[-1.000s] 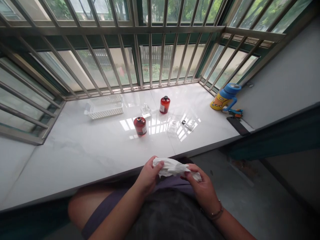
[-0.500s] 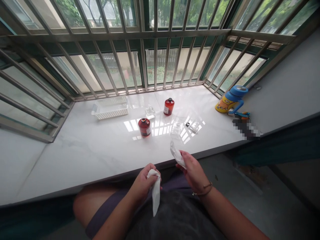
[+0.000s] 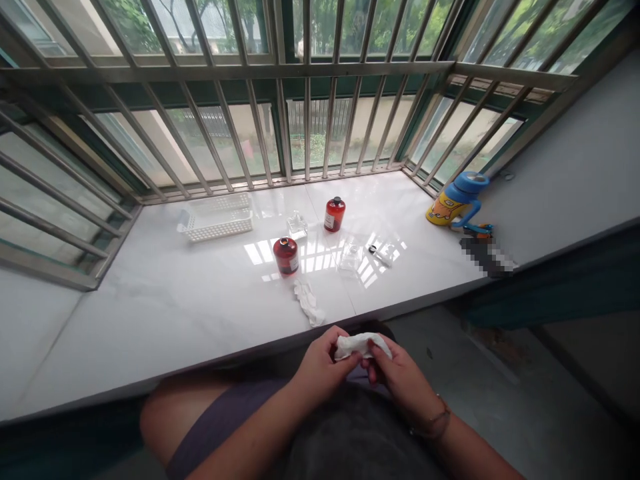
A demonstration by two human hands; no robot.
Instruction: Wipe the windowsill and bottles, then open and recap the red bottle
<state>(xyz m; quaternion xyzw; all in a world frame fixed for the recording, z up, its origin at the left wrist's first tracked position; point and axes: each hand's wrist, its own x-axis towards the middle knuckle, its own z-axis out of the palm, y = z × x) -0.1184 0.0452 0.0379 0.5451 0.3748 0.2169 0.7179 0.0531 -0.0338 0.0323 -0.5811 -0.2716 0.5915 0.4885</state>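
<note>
Tissue (image 3: 359, 345) pinched narrowly by left hand (image 3: 319, 369) and right hand (image 3: 400, 381) beside the sill edge (image 3: 150, 378) (another tissue (image 3: 309, 302) nearby).

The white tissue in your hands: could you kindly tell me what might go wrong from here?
The crumpled tissue lies near the front edge of the marble sill and might slip off. The clear glass bottle nearly vanishes among the reflections, so the left hand, reaching out from the held tissue, could knock it over.
</note>
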